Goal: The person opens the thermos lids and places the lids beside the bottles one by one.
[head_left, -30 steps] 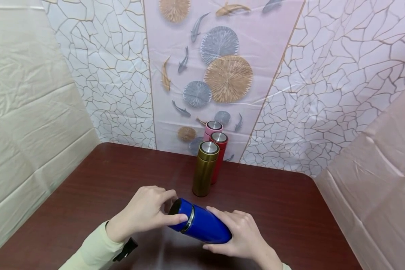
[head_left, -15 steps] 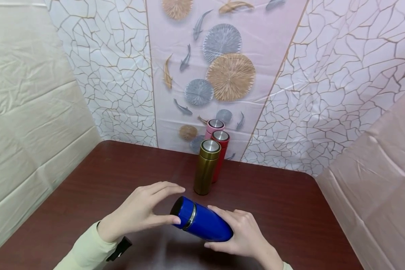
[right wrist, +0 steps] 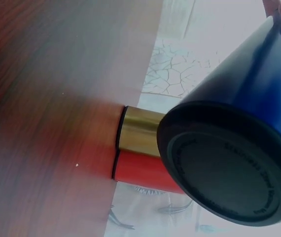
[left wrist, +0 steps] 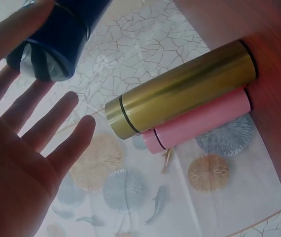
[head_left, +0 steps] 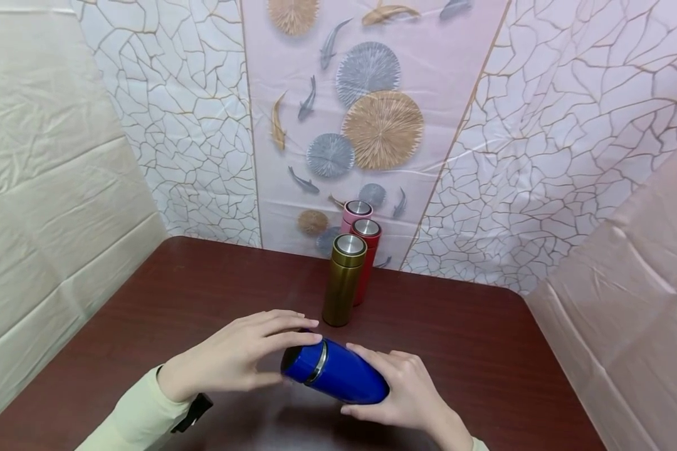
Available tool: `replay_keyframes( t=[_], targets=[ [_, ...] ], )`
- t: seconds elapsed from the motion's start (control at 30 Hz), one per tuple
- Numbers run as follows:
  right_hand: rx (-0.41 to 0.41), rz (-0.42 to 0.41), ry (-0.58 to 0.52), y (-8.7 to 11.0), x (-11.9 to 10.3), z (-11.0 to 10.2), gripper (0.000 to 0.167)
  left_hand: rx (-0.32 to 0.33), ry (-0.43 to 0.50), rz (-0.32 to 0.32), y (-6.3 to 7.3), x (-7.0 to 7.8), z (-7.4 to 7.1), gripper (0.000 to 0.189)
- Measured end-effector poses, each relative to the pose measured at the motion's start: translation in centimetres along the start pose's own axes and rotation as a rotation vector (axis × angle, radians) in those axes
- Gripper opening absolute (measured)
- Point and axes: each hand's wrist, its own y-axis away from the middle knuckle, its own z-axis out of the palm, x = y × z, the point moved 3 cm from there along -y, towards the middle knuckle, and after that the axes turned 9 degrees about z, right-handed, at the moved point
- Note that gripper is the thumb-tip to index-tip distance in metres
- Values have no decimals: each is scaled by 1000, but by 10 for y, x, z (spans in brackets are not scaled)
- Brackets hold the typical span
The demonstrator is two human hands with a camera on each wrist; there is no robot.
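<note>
In the head view my right hand (head_left: 409,391) grips the body of a blue vacuum flask (head_left: 350,377), which is tilted with its lid end up and to the left. A silvery ring separates the blue lid (head_left: 303,364) from the body. My left hand (head_left: 231,354) is at that lid, its straight fingers reaching over the top side and the thumb below. The left wrist view shows the left hand (left wrist: 32,153) with fingers spread around the lid end. The right wrist view shows the flask's black base (right wrist: 224,170); there the right hand is mostly out of sight.
Behind the flask, a gold flask (head_left: 341,291), a red flask (head_left: 368,263) and a pink flask (head_left: 347,220) stand upright close together on the dark red-brown table (head_left: 214,282). A patterned cloth (head_left: 197,125) hangs behind the table, with plain pale cloth (head_left: 45,219) at the side.
The left hand held the lid between thumb and fingers, then loosened and drew left; now its straight fingers are back over the lid. The right hand and flask have hardly moved.
</note>
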Motion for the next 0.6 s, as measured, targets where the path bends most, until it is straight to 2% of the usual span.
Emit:
replay_keyframes(
  t=[0.2, 0.5, 0.6],
  targets=[
    [-46, 22, -6, 1, 1, 1, 84, -20, -15, -28, 3, -3, 0, 81],
    [-47, -12, 7, 0, 1, 2, 85, -33, 12, -107, 6, -5, 0, 75],
    [-49, -16, 3, -1, 1, 3, 86, -28, 3, -116, 8, -5, 0, 74]
  ],
)
